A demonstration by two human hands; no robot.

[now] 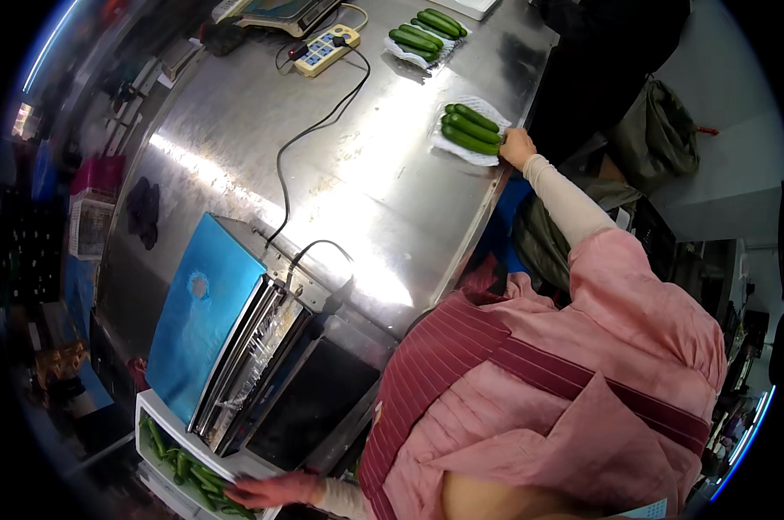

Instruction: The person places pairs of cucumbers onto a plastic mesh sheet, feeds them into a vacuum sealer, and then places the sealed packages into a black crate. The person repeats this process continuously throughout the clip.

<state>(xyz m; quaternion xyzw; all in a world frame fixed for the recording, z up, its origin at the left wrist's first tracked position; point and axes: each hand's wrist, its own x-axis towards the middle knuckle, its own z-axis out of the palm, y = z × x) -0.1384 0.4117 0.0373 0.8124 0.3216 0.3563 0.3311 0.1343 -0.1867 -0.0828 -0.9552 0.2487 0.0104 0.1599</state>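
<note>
My right hand (519,148), bare, has its fingers curled at the near edge of a shallow tray (473,155) lined with white foam netting, holding several green cucumbers (471,133). My left hand (272,491), in a reddish glove, reaches over the rim of a white crate (164,416) at the lower left. Loose cucumbers (183,465) fill this crate, and my left fingertips are among or just above them; whether they grip one is hidden. Farther along the steel table lie more netted packs of cucumbers (417,40).
A film-wrapping machine (203,312) with a blue top stands between my hands on the steel table (236,156). Its black cable runs to a power strip (327,51). A scale (288,16) and a dark cloth (144,213) also lie there. A person in dark clothes (600,58) stands at the right.
</note>
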